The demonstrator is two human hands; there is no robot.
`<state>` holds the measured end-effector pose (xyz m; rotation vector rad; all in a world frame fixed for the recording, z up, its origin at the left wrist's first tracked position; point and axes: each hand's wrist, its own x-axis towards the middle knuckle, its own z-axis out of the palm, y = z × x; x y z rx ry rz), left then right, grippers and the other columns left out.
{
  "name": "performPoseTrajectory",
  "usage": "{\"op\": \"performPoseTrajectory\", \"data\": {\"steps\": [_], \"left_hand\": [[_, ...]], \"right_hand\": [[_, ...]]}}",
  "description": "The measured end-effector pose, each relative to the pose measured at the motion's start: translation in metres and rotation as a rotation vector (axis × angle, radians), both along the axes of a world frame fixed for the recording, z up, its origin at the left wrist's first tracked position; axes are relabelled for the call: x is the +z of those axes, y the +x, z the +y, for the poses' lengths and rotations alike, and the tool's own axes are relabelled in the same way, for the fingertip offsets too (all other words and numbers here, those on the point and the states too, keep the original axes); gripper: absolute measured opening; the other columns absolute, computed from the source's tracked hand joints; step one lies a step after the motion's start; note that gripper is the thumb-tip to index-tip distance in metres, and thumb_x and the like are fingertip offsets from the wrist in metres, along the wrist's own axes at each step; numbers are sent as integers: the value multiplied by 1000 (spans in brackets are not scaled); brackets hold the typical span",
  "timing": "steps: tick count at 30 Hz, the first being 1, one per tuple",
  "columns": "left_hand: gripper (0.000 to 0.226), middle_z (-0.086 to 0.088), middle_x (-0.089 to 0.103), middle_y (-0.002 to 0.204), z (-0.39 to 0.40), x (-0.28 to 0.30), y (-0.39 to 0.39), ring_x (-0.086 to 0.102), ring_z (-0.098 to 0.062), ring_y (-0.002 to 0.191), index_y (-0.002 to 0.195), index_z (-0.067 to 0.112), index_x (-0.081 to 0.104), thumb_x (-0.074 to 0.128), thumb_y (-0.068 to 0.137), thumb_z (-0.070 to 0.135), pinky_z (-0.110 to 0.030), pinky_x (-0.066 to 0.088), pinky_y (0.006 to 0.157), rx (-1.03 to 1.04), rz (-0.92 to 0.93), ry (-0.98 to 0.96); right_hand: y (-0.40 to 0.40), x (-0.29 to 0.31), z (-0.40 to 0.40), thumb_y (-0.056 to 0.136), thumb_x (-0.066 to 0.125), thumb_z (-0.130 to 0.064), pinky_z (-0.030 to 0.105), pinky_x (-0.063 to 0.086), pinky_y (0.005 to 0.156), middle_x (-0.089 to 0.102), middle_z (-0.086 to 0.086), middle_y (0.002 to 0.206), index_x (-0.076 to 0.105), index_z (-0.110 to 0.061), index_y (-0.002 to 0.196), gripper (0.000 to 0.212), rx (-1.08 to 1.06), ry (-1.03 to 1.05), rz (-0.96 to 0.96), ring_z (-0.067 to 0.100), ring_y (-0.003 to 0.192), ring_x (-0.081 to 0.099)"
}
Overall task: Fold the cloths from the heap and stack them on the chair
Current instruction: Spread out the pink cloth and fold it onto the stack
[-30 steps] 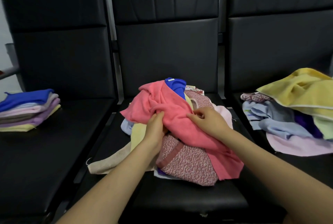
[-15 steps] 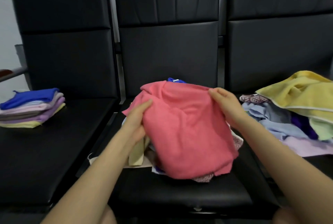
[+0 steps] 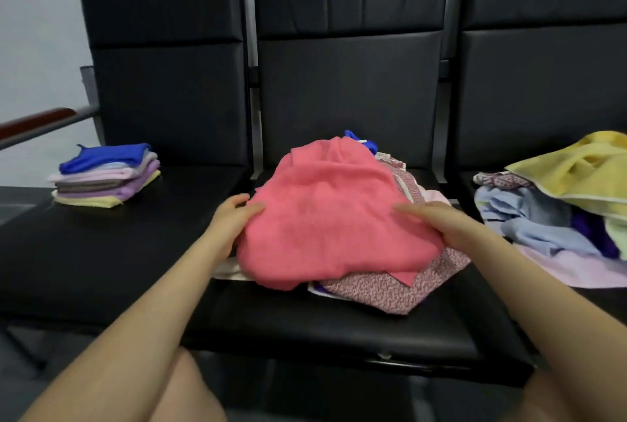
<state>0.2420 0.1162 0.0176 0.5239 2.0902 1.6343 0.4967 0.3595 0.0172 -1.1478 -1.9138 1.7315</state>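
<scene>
The left hand's fingers (image 3: 251, 208) are pinching the pink cloth (image 3: 332, 214) at its nine o'clock edge; the right hand (image 3: 448, 228) is lying straight-fingered on the three o'clock side. The cloth is draping over the heap (image 3: 400, 289) on the middle chair (image 3: 339, 330). Spreading it flat and matching corners should give a square fold for the folded stack (image 3: 105, 177) at ten o'clock.

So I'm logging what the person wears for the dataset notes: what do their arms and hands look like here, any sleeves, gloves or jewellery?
Both forearms are bare as far as the view reaches, with no sleeves showing. The left hand and right hand wear no gloves, and no watch, bracelet or ring is visible. The picture is slightly blurred, so a thin ring on the fingers could go unseen.
</scene>
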Motion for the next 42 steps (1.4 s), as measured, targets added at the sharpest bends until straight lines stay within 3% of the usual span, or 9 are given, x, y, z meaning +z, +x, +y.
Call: {"op": "performPoseTrajectory", "data": {"steps": [4, 7, 14, 19, 23, 29, 37, 40, 42], "left_hand": [[47, -15, 70, 111, -15, -14, 10, 67, -32, 101, 114, 9, 66, 79, 76, 34, -49, 53, 90, -122, -310, -61], [47, -14, 71, 109, -23, -14, 19, 69, -30, 99, 112, 7, 67, 79, 75, 34, -44, 58, 76, -172, -400, -59], [5, -1, 65, 73, -54, -3, 27, 66, -12, 65, 85, 12, 64, 65, 89, 13, -27, 55, 59, -279, -266, -73], [19, -4, 70, 102, -57, 30, 32, 65, -14, 92, 110, 14, 66, 53, 98, 23, -27, 54, 69, -104, -257, 397], [18, -5, 70, 102, -60, 37, 36, 66, -15, 93, 107, 13, 67, 54, 98, 22, -28, 52, 78, -85, -284, 413], [17, 1, 39, 40, -59, 6, 24, 36, -12, 36, 89, 9, 59, 47, 99, 14, -19, 30, 40, -157, -42, -73], [15, -11, 64, 97, -28, -9, 20, 63, -24, 90, 102, 15, 63, 58, 94, 28, -35, 56, 69, -176, -226, -24], [30, -13, 61, 83, -16, -26, 11, 62, -25, 75, 85, 12, 60, 63, 86, 42, -36, 58, 65, -116, 92, -413], [27, -6, 61, 80, -7, -23, 8, 57, -21, 69, 82, 14, 57, 60, 88, 40, -32, 51, 65, 15, 254, -422]], "right_hand": [[21, 2, -5, 77, 78, -20, 39, 52, 94, 74, 12, 102, 72, -5, 100, 28, 200, 88, -86, 27, 96, 69], [40, -5, -11, 84, 71, -13, 40, 51, 96, 73, 14, 104, 73, -6, 94, 12, 176, 161, 12, 24, 94, 68], [73, 7, -35, 36, 89, -62, 22, 57, 72, 73, 4, 96, 65, -6, 109, 95, 57, 68, 395, 12, 86, 69], [81, 43, -55, 93, 59, -24, 17, 55, 64, 74, -4, 82, 66, -13, 100, 14, -9, 19, 485, 6, 75, 68], [83, 58, -52, 96, 54, -16, 25, 49, 69, 70, 3, 87, 66, -11, 95, 13, -77, 23, 348, 11, 74, 65], [76, 23, -24, 91, 62, -16, 29, 48, 73, 71, 10, 93, 70, -13, 85, 10, -62, 196, -33, 21, 83, 64], [29, 7, -6, 94, 58, -22, 28, 41, 61, 59, 7, 83, 68, -8, 101, 18, -116, 58, -8, 19, 71, 53], [18, -1, 2, 93, 60, -34, 30, 45, 62, 61, 7, 78, 65, -7, 89, 29, -103, 356, -300, 21, 70, 58], [12, -5, 6, 89, 61, -47, 34, 47, 75, 66, 11, 101, 61, -5, 112, 48, -195, 647, -406, 29, 94, 62]]}}
